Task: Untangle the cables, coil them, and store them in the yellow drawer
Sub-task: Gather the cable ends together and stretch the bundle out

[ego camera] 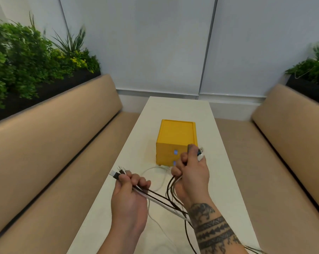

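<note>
Far left, plants (27,61) above a tan bench (54,134). Left hand (129,195): fingers curled tight round a bundle of black and white cables (160,202), plugs (116,174) sticking out past the knuckles. Cables run down-right under the right wrist; white loops lie on the table (173,110) between the hands. Yellow drawer box (175,138) stands mid-table, fronts flush. Right hand (191,173), just before it, fingers clenched round the other cable ends.
</note>
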A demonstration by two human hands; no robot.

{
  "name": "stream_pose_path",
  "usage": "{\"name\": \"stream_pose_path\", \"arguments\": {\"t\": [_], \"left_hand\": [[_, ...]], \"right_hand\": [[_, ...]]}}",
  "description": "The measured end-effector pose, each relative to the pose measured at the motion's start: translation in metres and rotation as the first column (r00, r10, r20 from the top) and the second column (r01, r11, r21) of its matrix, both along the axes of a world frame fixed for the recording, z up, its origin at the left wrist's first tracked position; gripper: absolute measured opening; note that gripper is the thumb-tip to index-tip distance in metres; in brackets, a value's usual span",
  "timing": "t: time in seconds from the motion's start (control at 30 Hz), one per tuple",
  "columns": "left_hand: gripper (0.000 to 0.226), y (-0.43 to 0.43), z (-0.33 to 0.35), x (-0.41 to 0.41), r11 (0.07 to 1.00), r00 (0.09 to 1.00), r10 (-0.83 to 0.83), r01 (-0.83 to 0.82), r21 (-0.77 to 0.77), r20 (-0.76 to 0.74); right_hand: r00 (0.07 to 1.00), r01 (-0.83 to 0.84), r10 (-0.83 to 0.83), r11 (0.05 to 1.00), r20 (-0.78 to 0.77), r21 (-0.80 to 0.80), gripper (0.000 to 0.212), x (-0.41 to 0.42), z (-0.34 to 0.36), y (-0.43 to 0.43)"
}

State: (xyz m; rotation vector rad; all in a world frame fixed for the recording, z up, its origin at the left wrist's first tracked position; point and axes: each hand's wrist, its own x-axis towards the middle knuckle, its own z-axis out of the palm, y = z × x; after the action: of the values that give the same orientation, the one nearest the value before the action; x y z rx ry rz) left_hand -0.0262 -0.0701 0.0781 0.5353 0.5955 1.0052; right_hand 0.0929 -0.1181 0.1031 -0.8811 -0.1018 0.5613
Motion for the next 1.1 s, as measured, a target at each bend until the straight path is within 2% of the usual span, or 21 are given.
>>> {"name": "stream_pose_path", "arguments": {"t": [0.03, 0.1, 0.2, 0.23, 0.3, 0.37, 0.4, 0.5, 0.57, 0.67, 0.73, 0.8, 0.87, 0.97, 1.03, 1.1], "left_hand": [[0.025, 0.004, -0.001, -0.005, 0.999, 0.998, -0.042, 0.041, 0.027, 0.041], [0.023, 0.006, -0.002, -0.011, 0.981, 0.988, -0.149, 0.142, 0.129, 0.044], [0.023, 0.004, -0.003, -0.011, 0.916, 0.949, -0.314, 0.296, 0.269, 0.025], [0.034, 0.004, -0.004, -0.01, 0.883, 0.926, -0.376, 0.357, 0.304, 0.006], [0.058, 0.007, -0.005, -0.012, 0.823, 0.882, -0.469, 0.457, 0.338, -0.049], [0.061, 0.011, -0.008, -0.017, 0.775, 0.845, -0.525, 0.524, 0.352, -0.102], [0.057, 0.012, -0.009, -0.019, 0.746, 0.826, -0.547, 0.556, 0.368, -0.139], [0.052, 0.012, -0.014, -0.024, 0.685, 0.785, -0.574, 0.616, 0.39, -0.232], [0.053, 0.011, -0.015, -0.025, 0.692, 0.786, -0.563, 0.618, 0.374, -0.256], [0.037, 0.007, -0.011, -0.025, 0.785, 0.84, -0.451, 0.535, 0.314, -0.303], [0.024, 0.006, -0.01, -0.02, 0.861, 0.883, -0.317, 0.421, 0.285, -0.346], [0.026, 0.008, -0.009, -0.017, 0.911, 0.908, -0.222, 0.323, 0.257, -0.356], [0.028, 0.011, -0.006, -0.017, 0.936, 0.925, -0.18, 0.266, 0.232, -0.334], [0.027, 0.01, -0.001, -0.014, 0.943, 0.931, -0.165, 0.246, 0.223, -0.326], [0.027, 0.007, 0.003, -0.011, 0.938, 0.924, -0.162, 0.253, 0.237, -0.347], [0.027, 0.003, 0.007, -0.007, 0.936, 0.92, -0.143, 0.246, 0.252, -0.365]], "right_hand": [[1.0, -0.017, 0.017, 1.0, -0.017, -0.004, 0.022, 0.007, 0.002, -0.001], [0.985, -0.146, 0.159, 0.975, 0.069, -0.167, 0.028, 0.012, 0.002, -0.003], [0.854, -0.396, 0.498, 0.809, 0.151, -0.435, 0.025, -0.006, 0.003, -0.003], [0.811, -0.454, 0.569, 0.76, 0.138, -0.465, 0.03, -0.012, 0.003, -0.002], [0.755, -0.556, 0.652, 0.697, 0.076, -0.453, 0.049, -0.017, 0.002, 0.0], [0.74, -0.627, 0.672, 0.676, -0.027, -0.388, 0.065, -0.015, 0.005, 0.001], [0.744, -0.639, 0.665, 0.683, -0.062, -0.354, 0.066, -0.012, 0.006, 0.002], [0.806, -0.585, 0.586, 0.765, -0.085, -0.27, 0.046, -0.008, 0.011, 0.008], [0.855, -0.516, 0.515, 0.825, -0.069, -0.232, 0.028, -0.004, 0.013, 0.014], [0.906, -0.409, 0.423, 0.884, 0.018, -0.225, 0.012, -0.003, 0.016, 0.018], [0.923, -0.353, 0.377, 0.909, 0.078, -0.222, 0.012, -0.004, 0.018, 0.02], [0.925, -0.334, 0.363, 0.917, 0.11, -0.219, 0.014, -0.006, 0.02, 0.019], [0.913, -0.322, 0.371, 0.91, 0.167, -0.261, 0.017, -0.011, 0.021, 0.017], [0.827, -0.243, 0.426, 0.859, 0.367, -0.45, 0.023, -0.025, 0.018, 0.016], [0.749, -0.21, 0.478, 0.827, 0.458, -0.521, 0.014, -0.035, 0.011, 0.018], [0.717, -0.181, 0.493, 0.815, 0.493, -0.551, 0.011, -0.041, 0.007, 0.022]]}}
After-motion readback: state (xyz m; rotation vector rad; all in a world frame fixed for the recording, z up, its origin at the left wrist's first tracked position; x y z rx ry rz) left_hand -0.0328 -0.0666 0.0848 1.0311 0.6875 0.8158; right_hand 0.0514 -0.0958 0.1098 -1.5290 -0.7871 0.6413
